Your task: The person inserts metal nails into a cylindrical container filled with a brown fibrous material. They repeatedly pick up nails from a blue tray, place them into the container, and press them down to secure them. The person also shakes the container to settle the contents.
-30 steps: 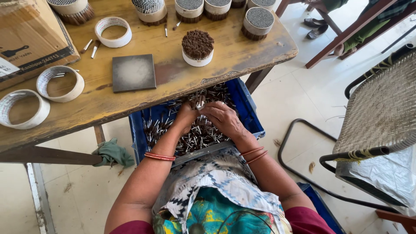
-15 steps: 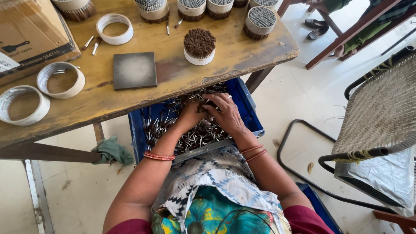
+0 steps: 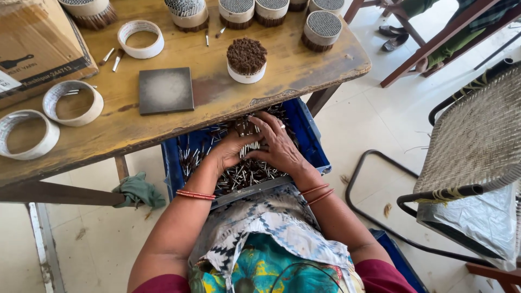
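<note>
Both hands meet over the blue crate [image 3: 309, 135] under the bench's [image 3: 217, 103] near edge, the left hand [image 3: 230, 151] and right hand [image 3: 277, 146] with fingers [image 3: 260, 123] closed on 1 upright bundle of thin sticks [image 3: 245, 129], the loose sticks [image 3: 244, 173] lying just nearer.

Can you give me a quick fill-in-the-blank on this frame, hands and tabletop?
1. Both hands, the left hand and the right hand, reach into a crate coloured ____.
2. The crate holds a heap of thin ____ sticks.
3. The dark flat tile on the wooden table is ____ in shape.
4. Both wrists wear ____.

Missing words: blue; metal-tipped; square; bangles
</note>
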